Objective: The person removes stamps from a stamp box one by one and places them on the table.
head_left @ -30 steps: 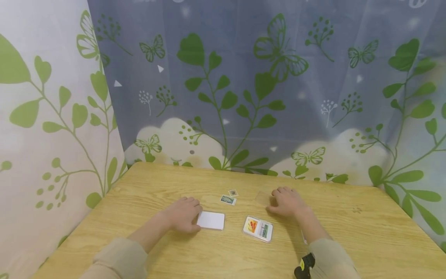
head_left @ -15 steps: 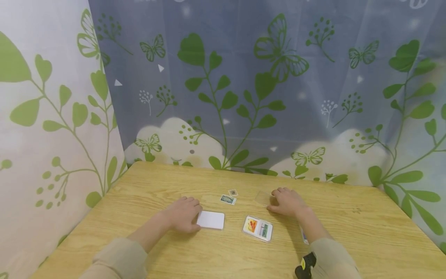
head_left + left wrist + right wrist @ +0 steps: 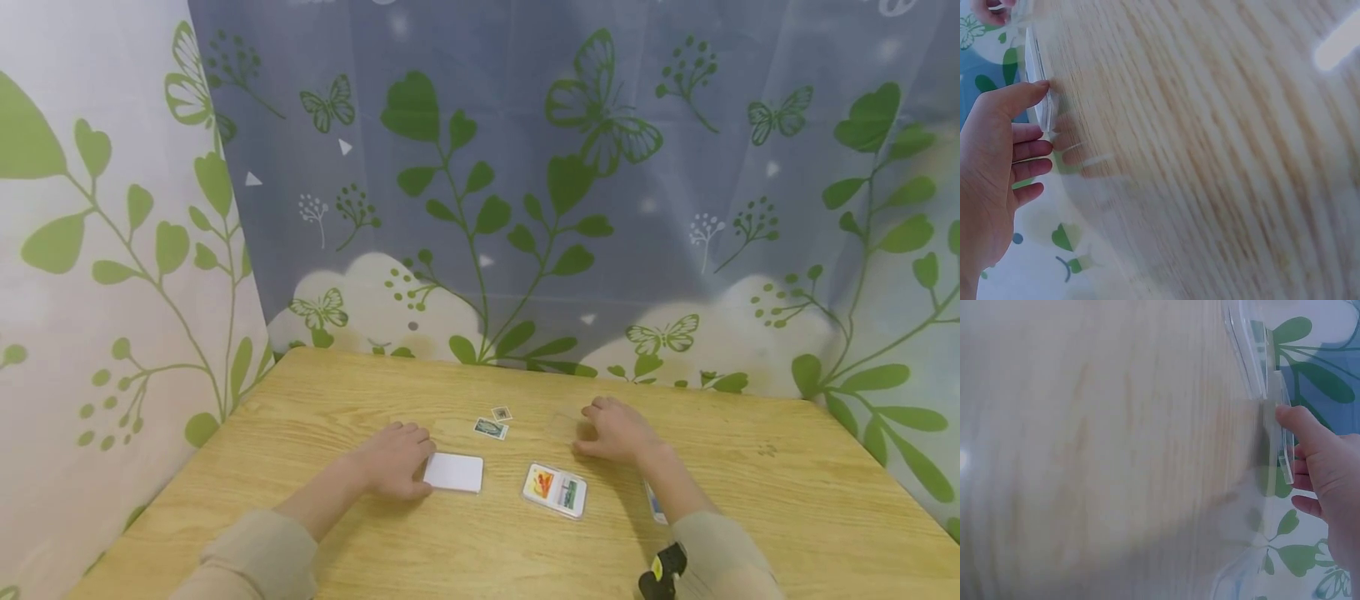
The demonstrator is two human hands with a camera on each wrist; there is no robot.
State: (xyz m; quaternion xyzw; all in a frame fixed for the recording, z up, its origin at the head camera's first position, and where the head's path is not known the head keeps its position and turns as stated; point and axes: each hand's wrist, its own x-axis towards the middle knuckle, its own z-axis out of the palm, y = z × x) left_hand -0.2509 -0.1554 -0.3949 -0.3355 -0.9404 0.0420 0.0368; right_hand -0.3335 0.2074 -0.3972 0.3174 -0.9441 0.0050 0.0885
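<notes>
My left hand (image 3: 393, 461) holds the left end of a flat white rectangular case (image 3: 455, 473) on the table. In the left wrist view, the thumb lies on one face of the clear-edged case (image 3: 1035, 69), with fingers at its other side. Farther right, my right hand (image 3: 618, 432) pinches a clear plastic cover (image 3: 561, 423) between thumb and fingers; its see-through edge (image 3: 1284, 450) shows in the right wrist view. Between the hands lies a clear case (image 3: 555, 491) with two stamps inside, one orange-red, one green. Two loose stamps (image 3: 491, 428) lie beyond it.
A thin blue-and-white flat item (image 3: 656, 504) lies partly hidden under my right forearm. Around it all stretches the wood-grain table (image 3: 465, 554). A printed curtain (image 3: 510, 208) with leaves and butterflies hangs behind the table and at its sides.
My right hand and the clear cover have shifted up very slightly, and more of the blue-and-white item shows by the forearm. The left hand and the white case have stayed put.
</notes>
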